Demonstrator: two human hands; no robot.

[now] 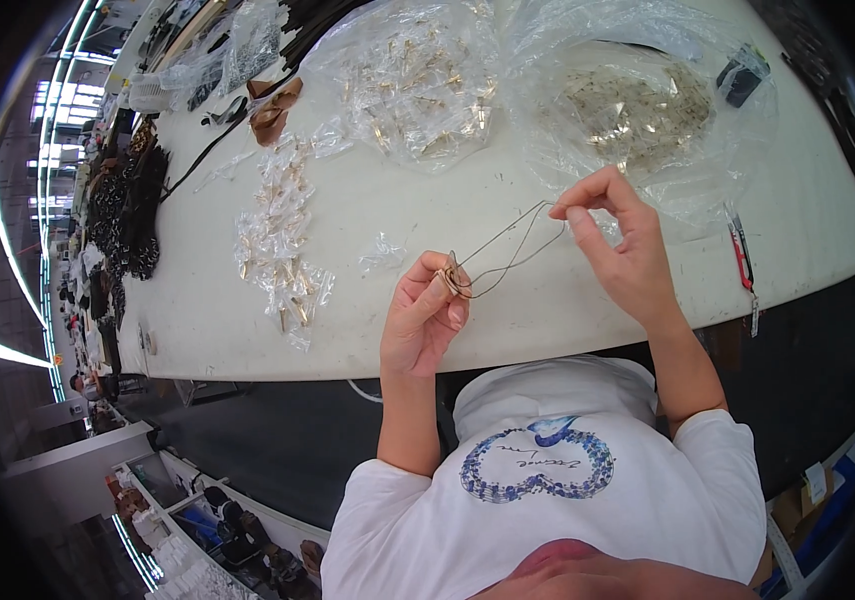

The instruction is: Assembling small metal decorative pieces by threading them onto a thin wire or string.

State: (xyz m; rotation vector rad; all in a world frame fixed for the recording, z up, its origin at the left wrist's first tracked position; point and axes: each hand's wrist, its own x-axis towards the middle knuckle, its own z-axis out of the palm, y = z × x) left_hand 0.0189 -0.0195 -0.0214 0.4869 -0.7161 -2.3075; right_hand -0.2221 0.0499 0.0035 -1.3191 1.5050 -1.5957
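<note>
Hands raised: left hand pinches metal piece, right hand pinches cord.

I wear a white T-shirt with short sleeves, and both sleeves end above my elbows, so my forearms are bare. On the chest there is a blue print in the shape of a heart, made of many small dots, with a thin line of script inside it. My left hand and right hand wear no gloves, rings or watch.
</note>
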